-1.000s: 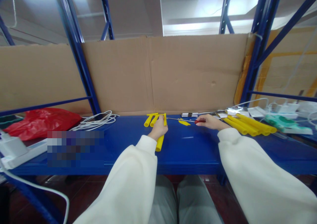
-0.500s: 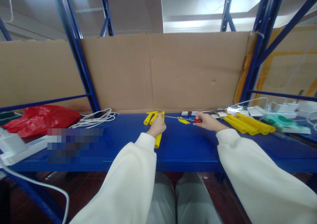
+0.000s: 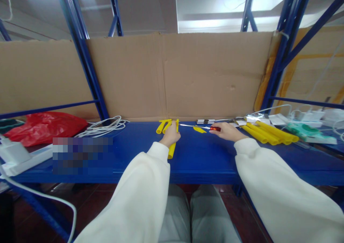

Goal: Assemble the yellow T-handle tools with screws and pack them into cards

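Note:
My left hand (image 3: pixel 170 135) is closed around a yellow T-shaped plastic piece with a tubular handle (image 3: pixel 172 151), whose open end points toward me. In my right hand (image 3: pixel 225 131) is a screwdriver (image 3: pixel 215 129) with a red handle, held sideways in a closed grip. Its metal shaft reaches left to the head of the yellow piece; whether the tip sits in a screw is too small to tell. Just beyond my left hand lie two similar yellow pieces (image 3: pixel 160 127). Below the shaft rests a small flat yellow part (image 3: pixel 199 129).
Several yellow tubes (image 3: pixel 271 135) lie at the right, beside a green and white object (image 3: pixel 309 134). Black-and-white strips (image 3: pixel 205 121) sit at the back. To the left are a white cable coil (image 3: pixel 107 127), a red plastic bag (image 3: pixel 45 128) and a power strip (image 3: pixel 29 160). Cardboard (image 3: pixel 188 74) stands behind.
The screwdriver's handle looks slightly turned and my right fingers have shifted a little on it. My left hand keeps its hold on the yellow piece. The view has tilted slightly.

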### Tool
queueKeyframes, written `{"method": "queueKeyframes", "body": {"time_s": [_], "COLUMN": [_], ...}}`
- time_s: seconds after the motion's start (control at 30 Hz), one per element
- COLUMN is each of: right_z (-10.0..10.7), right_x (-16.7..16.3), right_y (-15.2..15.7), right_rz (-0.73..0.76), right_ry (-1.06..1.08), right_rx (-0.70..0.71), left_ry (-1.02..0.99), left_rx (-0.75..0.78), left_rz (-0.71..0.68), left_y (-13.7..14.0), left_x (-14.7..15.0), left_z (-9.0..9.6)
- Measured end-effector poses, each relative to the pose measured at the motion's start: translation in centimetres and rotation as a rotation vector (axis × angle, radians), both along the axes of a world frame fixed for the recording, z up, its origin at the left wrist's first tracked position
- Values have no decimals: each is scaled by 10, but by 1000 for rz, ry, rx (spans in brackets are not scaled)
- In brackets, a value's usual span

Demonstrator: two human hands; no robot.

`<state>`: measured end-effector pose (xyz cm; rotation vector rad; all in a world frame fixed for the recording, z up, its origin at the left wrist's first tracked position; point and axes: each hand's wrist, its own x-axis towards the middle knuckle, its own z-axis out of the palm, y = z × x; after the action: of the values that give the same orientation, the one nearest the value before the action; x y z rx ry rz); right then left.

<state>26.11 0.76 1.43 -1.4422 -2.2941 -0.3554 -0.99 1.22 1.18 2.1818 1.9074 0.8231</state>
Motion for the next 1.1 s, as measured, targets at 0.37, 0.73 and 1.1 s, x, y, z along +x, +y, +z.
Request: {"method": "queueKeyframes", "body": {"time_s": [0.37,0.73,1.1], "right_z": [3,7,4], "right_x": [-9,-2,-5], "right_y": [-8,-11,-12], "right_rz": [-112,-55,-125], "right_ry": [-96,-56,-11], "right_rx": [90,64,132], "left_ry": [-9,-45,-35], "left_rx": [-27,1,-31], "left_rz": [6,-37,-19], "left_y": [-2,-1,-2], "left_x": [0,-1,-1], "left_z": [3,1,3]}}
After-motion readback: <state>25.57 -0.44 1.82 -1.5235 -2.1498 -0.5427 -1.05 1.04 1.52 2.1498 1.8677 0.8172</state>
